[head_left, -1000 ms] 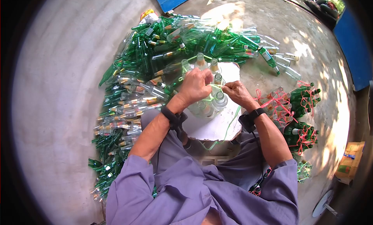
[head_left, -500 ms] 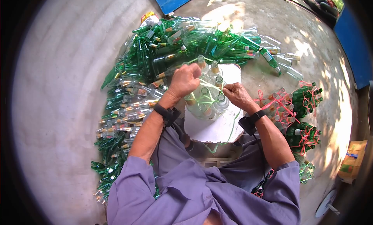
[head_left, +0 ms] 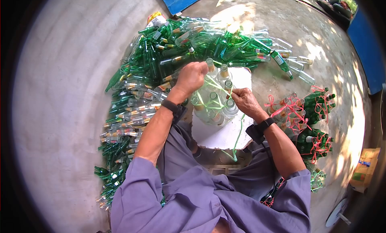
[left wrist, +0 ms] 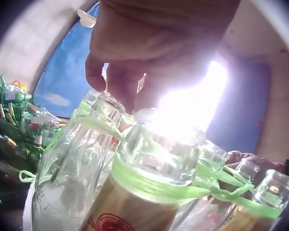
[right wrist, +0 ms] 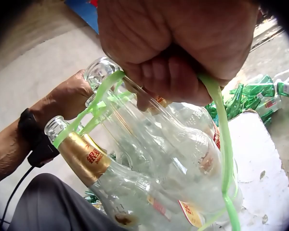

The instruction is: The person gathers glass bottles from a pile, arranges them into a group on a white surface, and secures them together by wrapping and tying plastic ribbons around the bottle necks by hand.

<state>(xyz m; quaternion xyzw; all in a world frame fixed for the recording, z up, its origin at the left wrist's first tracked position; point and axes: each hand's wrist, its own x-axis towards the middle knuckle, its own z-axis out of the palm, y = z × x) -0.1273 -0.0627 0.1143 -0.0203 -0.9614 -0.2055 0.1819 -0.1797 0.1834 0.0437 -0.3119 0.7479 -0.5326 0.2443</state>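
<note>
Several clear glass bottles (head_left: 216,117) stand bunched upright on a white board (head_left: 209,137), with green plastic string (head_left: 219,86) looped round their necks. My left hand (head_left: 192,78), fingers curled, is over the bunch's far left side, and the string runs up to it. In the left wrist view its fingertips reach down by a bottle mouth (left wrist: 110,103), partly washed out by glare. My right hand (head_left: 246,101) grips the string beside the right-hand bottles. From its curled fingers a tail of string (right wrist: 225,159) hangs down past the glass in the right wrist view.
A big heap of green and clear bottles (head_left: 148,58) curves round the left and far side. On the right, bundles of bottles tied with red string (head_left: 317,144) stand on the concrete floor (head_left: 341,108). A cardboard box (head_left: 365,164) lies farther right.
My left hand has drawn left, away from the right hand, and the string now stretches across the bottle tops. The right hand has stayed near the bunch's right edge.
</note>
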